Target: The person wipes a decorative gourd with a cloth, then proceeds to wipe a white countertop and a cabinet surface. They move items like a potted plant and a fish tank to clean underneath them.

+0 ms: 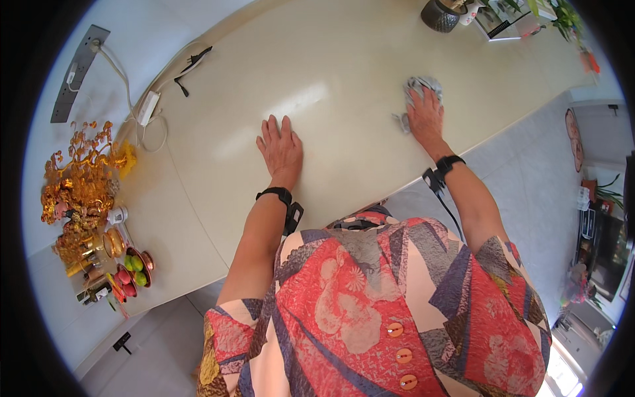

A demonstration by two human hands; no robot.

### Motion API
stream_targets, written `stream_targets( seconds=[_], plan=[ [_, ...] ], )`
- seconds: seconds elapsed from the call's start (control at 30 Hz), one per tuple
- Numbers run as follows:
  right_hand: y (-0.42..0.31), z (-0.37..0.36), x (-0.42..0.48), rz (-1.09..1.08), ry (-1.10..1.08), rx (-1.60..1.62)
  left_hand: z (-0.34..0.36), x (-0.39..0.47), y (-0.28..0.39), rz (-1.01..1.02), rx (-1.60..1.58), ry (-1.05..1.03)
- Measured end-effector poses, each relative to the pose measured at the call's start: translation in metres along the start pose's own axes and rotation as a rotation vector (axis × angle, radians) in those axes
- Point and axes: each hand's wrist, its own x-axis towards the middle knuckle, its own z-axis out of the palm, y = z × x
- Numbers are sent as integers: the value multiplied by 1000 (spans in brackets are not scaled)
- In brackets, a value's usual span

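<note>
My right hand [426, 119] presses a crumpled grey cloth [425, 85] against the cream tabletop [342, 144]. The fingers rest over the cloth, and a loose end of it sticks out on the left, beside the palm. To the left, my left hand [284, 151] lies palm down on the bare top with its fingers apart and nothing in it. Both wrists wear black straps with small devices, and a cable runs from the right one.
At left stand golden ornamental trees [82, 183] and a dish of fruit [134, 270]. A white power adapter [148, 108] and a black plug cord [191, 67] lie by the wall. A dark pot [441, 17] and a glass tank [506, 25] stand at the far right.
</note>
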Motion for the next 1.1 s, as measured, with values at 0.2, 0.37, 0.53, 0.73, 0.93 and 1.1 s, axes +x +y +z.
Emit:
stream_targets(
  seconds=[0.2,0.37,0.53,0.73,0.93,1.1],
  plan=[
    [1,-23,-91,-57,27,52,7,1,-5,-8,10,20],
    [-35,-39,-134,-233,-82,112,10,2,-3,-12,7,32],
    [-95,-45,-128,-433,-177,197,10,1,-4,-5,-18,77],
    [-139,-33,-63,-667,-135,279,7,0,-3,-12,-39,67],
    [-180,2,9,-718,-12,286,0,0,-1,2,-26,61],
    [-199,21,58,-666,-59,253,-3,0,-1,14,2,41]
  ],
)
